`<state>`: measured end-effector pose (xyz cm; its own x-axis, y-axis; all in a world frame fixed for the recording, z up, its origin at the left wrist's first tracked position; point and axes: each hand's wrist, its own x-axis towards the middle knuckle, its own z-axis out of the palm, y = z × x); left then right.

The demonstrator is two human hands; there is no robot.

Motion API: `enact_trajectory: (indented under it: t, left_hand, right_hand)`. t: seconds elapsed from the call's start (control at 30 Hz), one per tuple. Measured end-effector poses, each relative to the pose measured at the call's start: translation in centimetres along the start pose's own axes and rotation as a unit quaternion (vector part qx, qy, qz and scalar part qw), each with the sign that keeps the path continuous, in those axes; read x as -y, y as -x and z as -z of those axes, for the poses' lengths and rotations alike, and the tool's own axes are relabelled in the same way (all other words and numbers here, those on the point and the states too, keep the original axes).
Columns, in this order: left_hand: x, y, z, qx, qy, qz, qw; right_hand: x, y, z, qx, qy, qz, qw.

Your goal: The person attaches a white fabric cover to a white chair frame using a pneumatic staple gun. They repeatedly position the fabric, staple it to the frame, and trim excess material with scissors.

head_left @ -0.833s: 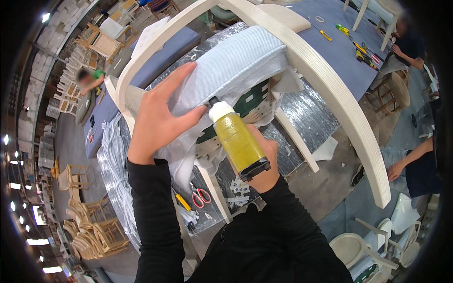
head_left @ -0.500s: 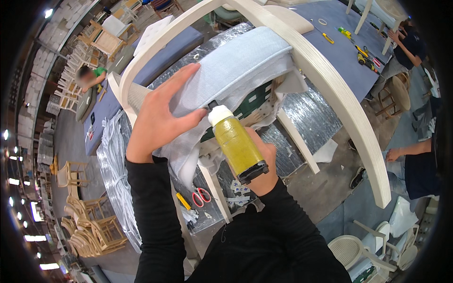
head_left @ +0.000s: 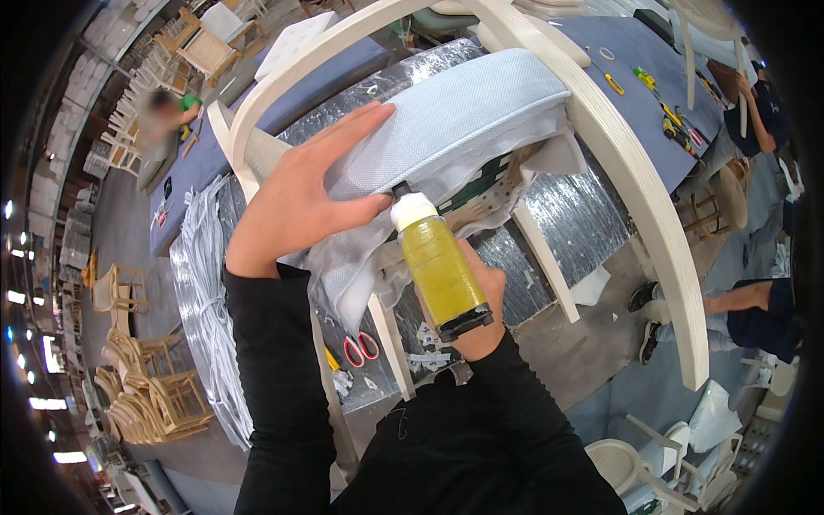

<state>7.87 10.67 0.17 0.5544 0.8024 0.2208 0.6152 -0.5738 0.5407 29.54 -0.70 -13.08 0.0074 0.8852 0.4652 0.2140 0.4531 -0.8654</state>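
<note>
My right hand (head_left: 481, 300) is closed round a yellow staple gun (head_left: 442, 275) with a white collar and a black end cap. The tool's dark nose touches the piped lower edge of a pale blue upholstered chair seat (head_left: 463, 112). My left hand (head_left: 296, 193) lies spread on the seat's near corner, its thumb close to the nose. Loose fabric (head_left: 352, 279) hangs below that edge, and green webbing (head_left: 476, 184) shows on the underside. The pale wooden chair frame (head_left: 631, 146) curves round the seat. Most of my right fingers are hidden behind the tool.
The chair rests on a plastic-wrapped bench (head_left: 575, 215). Red-handled scissors (head_left: 360, 348) lie near its front edge, beside a bundle of pale strips (head_left: 210, 292). Hand tools lie on a blue-covered table (head_left: 618, 112). Co-workers stand at the right, and another person is at the left.
In the view, the seat, my left thumb and the staple gun have shifted slightly right. The gun's nose stays at the seat edge. A co-worker at the right has changed stance.
</note>
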Motion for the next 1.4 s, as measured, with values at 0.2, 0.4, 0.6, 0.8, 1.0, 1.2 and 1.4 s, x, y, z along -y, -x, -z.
enact_trajectory:
  t: [0.2, 0.4, 0.6, 0.8, 1.0, 1.2, 1.4]
  left_hand:
    - [0.1, 0.3, -0.2, -0.008, 0.012, -0.005, 1.000]
    - [0.1, 0.3, -1.9, -0.066, -0.028, -0.018, 0.997]
    - [0.0, 0.2, -1.9, -0.071, -0.036, -0.018, 0.997]
    - [0.0, 0.2, -1.9, -0.073, -0.030, -0.011, 0.997]
    - [0.0, 0.1, -1.9, -0.072, -0.026, -0.005, 0.997]
    - [0.1, 0.3, -1.9, -0.071, -0.029, -0.009, 0.997]
    - [0.3, 0.3, -1.7, -0.066, -0.037, -0.010, 0.997]
  right_hand:
    - [0.1, 0.5, -0.3, 0.001, 0.041, 0.007, 0.999]
    - [-0.9, 0.4, -0.4, -0.051, 0.025, 0.022, 0.998]
    - [-0.5, 0.3, 0.2, -0.023, 0.095, 0.036, 0.995]
    - [-0.4, 0.3, 0.3, 0.003, 0.047, 0.021, 0.999]
    - [-0.4, 0.3, 0.4, 0.015, 0.073, 0.014, 0.997]
    - [-0.4, 0.3, 0.3, 0.016, 0.071, 0.008, 0.997]
    - [-0.8, 0.2, -0.8, -0.044, 0.050, 0.023, 0.997]
